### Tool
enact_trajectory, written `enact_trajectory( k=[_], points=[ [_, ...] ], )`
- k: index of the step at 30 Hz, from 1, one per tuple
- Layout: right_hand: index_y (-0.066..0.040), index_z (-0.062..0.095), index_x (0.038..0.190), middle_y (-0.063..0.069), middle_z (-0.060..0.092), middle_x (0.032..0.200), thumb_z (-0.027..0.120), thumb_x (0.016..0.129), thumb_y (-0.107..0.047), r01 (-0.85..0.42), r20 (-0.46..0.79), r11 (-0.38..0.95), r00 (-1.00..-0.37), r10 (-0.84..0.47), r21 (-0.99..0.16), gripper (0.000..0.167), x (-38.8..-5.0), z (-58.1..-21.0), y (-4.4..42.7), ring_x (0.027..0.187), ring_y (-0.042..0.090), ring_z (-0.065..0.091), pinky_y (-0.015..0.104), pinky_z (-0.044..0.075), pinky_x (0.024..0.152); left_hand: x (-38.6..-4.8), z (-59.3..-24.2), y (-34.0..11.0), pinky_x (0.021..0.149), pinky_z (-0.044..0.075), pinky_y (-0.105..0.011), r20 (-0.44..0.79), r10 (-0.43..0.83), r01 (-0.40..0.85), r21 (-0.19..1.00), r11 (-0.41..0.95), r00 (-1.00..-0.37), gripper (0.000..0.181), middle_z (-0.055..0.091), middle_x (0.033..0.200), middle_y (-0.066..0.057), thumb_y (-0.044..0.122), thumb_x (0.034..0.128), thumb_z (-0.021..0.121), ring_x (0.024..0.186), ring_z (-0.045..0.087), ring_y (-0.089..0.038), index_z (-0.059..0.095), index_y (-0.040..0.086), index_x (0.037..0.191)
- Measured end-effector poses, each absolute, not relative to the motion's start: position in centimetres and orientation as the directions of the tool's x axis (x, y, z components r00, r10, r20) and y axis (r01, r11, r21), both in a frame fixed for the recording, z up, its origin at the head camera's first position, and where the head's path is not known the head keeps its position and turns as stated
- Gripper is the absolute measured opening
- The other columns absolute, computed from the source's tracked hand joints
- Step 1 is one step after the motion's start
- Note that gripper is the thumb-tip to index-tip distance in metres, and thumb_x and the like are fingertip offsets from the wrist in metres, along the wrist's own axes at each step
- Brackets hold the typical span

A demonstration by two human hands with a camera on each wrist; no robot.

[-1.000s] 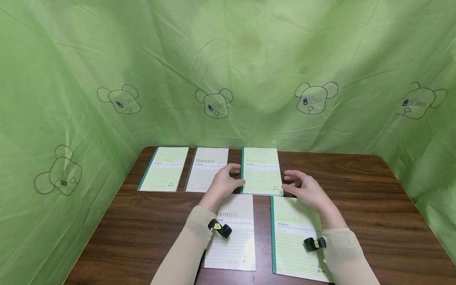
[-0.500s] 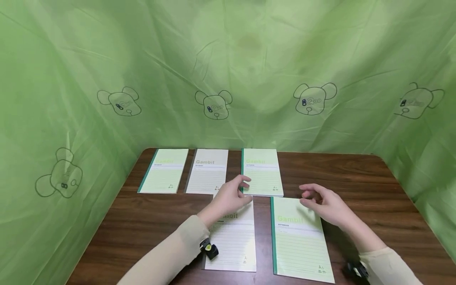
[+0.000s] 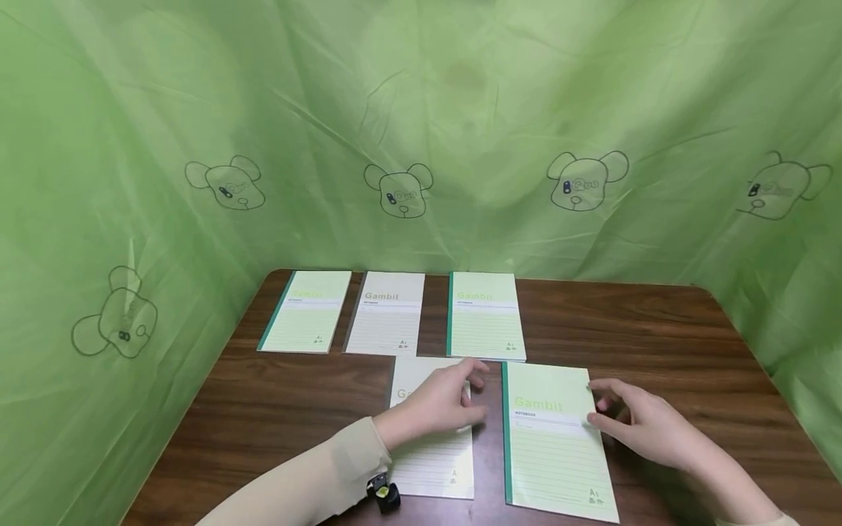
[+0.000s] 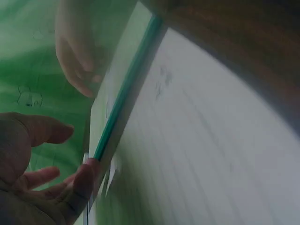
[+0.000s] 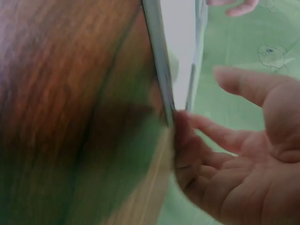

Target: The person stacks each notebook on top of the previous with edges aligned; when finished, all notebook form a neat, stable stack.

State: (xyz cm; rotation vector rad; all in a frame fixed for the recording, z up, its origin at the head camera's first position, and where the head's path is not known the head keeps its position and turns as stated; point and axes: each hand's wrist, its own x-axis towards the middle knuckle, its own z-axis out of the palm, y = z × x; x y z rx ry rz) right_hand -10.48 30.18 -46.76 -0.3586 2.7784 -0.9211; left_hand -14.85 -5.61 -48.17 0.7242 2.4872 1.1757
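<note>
A green notebook with a dark green spine (image 3: 555, 453) lies at the front right of the table. My right hand (image 3: 647, 424) is at its right edge, fingers loosely bent and thumb apart from them; in the right wrist view the fingertips (image 5: 183, 129) are by the notebook's edge. My left hand (image 3: 444, 398) hovers over the upper part of a white notebook (image 3: 430, 467), partly hiding its title. Its fingertips reach toward the gap beside the green spine, and in the left wrist view nothing sits between thumb and fingers (image 4: 82, 187).
Along the table's far side lie another green notebook (image 3: 305, 314), a second white notebook (image 3: 384, 318) and a third green one (image 3: 487, 321), all flat. Green cloth (image 3: 460, 109) hangs around the dark wooden table (image 3: 631, 314). Bear outlines are drawn on the cloth.
Both hands have drawn back toward the person from the sides of the far right green notebook. The right hand moved right and nearer, the left over the front white notebook. The notebooks stayed put.
</note>
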Motion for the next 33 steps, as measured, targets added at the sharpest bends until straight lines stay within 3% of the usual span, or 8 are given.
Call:
enact_trajectory(
  k=[3, 12, 19, 25, 29, 33],
  points=[
    [-0.004, 0.060, 0.147, -0.002, 0.067, 0.108, 0.080, 0.102, -0.037, -0.149, -0.161, 0.796, -0.942, -0.295, -0.586, 0.060, -10.1, -46.9, 30.4, 0.072, 0.002, 0.058, 0.027, 0.047, 0.066, -14.3, -48.2, -4.9, 0.075, 0.054, -0.019, -0.055, 0.557, 0.311, 0.782, 0.540, -0.829, 0.060, 0.075, 0.124, -0.007, 0.013, 0.0886, 0.083, 0.078, 0.063, 0.002, 0.060, 0.008, 0.144],
    [0.005, 0.056, 0.150, 0.002, 0.069, 0.112, 0.084, 0.098, -0.041, -0.122, -0.171, 0.804, -0.948, -0.268, -0.583, 0.075, -9.2, -47.3, 29.6, 0.076, 0.003, 0.062, 0.027, 0.051, 0.067, -13.1, -48.6, -2.4, 0.075, 0.053, -0.018, -0.081, 0.547, 0.282, 0.789, 0.546, -0.833, 0.058, 0.071, 0.120, -0.006, 0.015, 0.0879, 0.085, 0.078, 0.061, 0.002, 0.062, 0.003, 0.140],
    [0.001, 0.057, 0.151, 0.005, 0.070, 0.114, 0.084, 0.096, -0.046, -0.088, -0.186, 0.797, -0.952, -0.245, -0.598, 0.077, -9.2, -47.1, 29.2, 0.082, 0.008, 0.067, 0.028, 0.052, 0.069, -12.5, -48.9, -1.5, 0.076, 0.053, -0.017, -0.061, 0.513, 0.250, 0.820, 0.515, -0.856, 0.054, 0.066, 0.119, -0.007, 0.011, 0.0877, 0.085, 0.079, 0.064, 0.005, 0.063, 0.004, 0.137],
    [-0.001, 0.056, 0.152, 0.007, 0.070, 0.115, 0.088, 0.093, -0.042, -0.053, -0.203, 0.777, -0.952, -0.229, -0.627, 0.078, -9.3, -47.3, 29.4, 0.082, 0.010, 0.069, 0.028, 0.053, 0.070, -11.7, -49.4, -0.7, 0.081, 0.051, -0.020, -0.051, 0.436, 0.176, 0.868, 0.464, -0.898, 0.046, 0.062, 0.116, -0.004, 0.006, 0.0846, 0.081, 0.085, 0.061, -0.002, 0.066, 0.008, 0.128],
    [-0.002, 0.053, 0.154, 0.008, 0.071, 0.115, 0.089, 0.092, -0.042, -0.026, -0.228, 0.780, -0.950, -0.214, -0.625, 0.083, -9.5, -47.5, 29.5, 0.082, 0.010, 0.069, 0.030, 0.053, 0.071, -11.2, -49.8, -0.1, 0.084, 0.050, -0.021, -0.074, 0.399, 0.114, 0.897, 0.427, -0.914, 0.049, 0.056, 0.120, -0.001, 0.004, 0.0831, 0.079, 0.094, 0.057, -0.005, 0.065, 0.012, 0.129],
    [-0.001, 0.049, 0.156, 0.009, 0.071, 0.115, 0.089, 0.092, -0.042, -0.007, -0.250, 0.780, -0.945, -0.209, -0.626, 0.086, -9.7, -47.6, 29.5, 0.083, 0.011, 0.070, 0.034, 0.053, 0.072, -11.1, -50.1, 0.3, 0.082, 0.054, -0.020, -0.060, 0.368, 0.073, 0.939, 0.336, -0.928, 0.053, 0.054, 0.123, -0.004, -0.005, 0.0826, 0.076, 0.091, 0.061, -0.005, 0.063, 0.008, 0.132]
  ],
)
